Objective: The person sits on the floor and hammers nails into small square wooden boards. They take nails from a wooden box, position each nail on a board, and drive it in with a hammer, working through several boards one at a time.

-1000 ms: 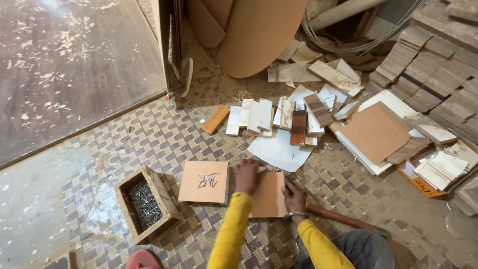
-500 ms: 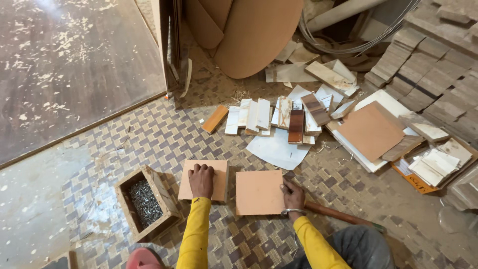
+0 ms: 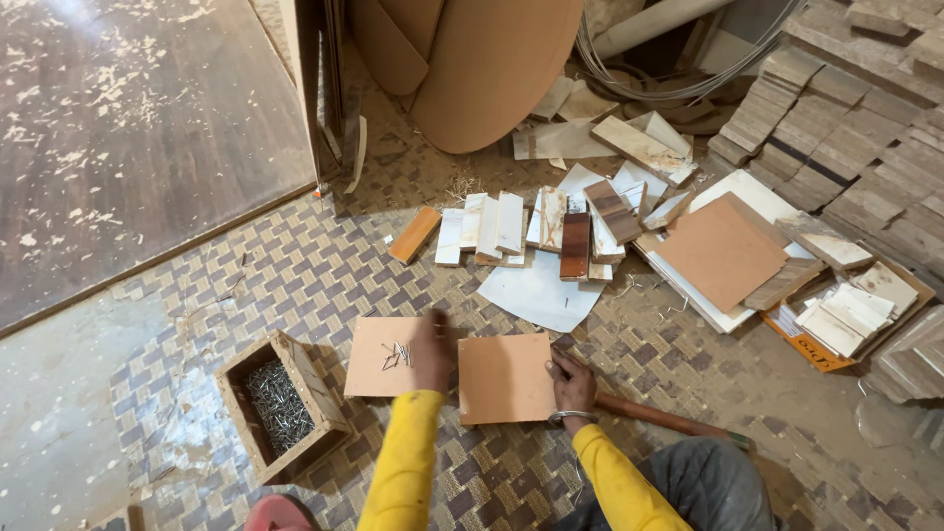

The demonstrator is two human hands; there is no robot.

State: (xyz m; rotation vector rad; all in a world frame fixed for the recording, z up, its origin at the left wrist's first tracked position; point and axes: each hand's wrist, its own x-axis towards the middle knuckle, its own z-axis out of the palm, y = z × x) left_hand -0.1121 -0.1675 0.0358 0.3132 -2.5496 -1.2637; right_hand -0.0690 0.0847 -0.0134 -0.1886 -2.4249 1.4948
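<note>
Two square brown boards lie side by side on the patterned floor mat. My left hand point(image 3: 433, 349) rests flat on the right edge of the left board point(image 3: 379, 372), next to a few loose nails point(image 3: 396, 354) on its face. My right hand point(image 3: 570, 379) sits at the right edge of the right board point(image 3: 503, 379), its fingers curled around the head end of a long wooden handle point(image 3: 669, 419). The handle runs off to the right behind my wrist.
An open wooden box of nails point(image 3: 280, 403) stands left of the boards. Small wood strips and white offcuts point(image 3: 531, 224) are scattered ahead, with a larger brown board point(image 3: 720, 251) and stacked blocks point(image 3: 836, 118) at right. A big curved brown panel point(image 3: 492, 69) leans at the back.
My left hand moved from the right board to the left board, left a few nails on it, then slid to its right edge. The right hand stayed put.
</note>
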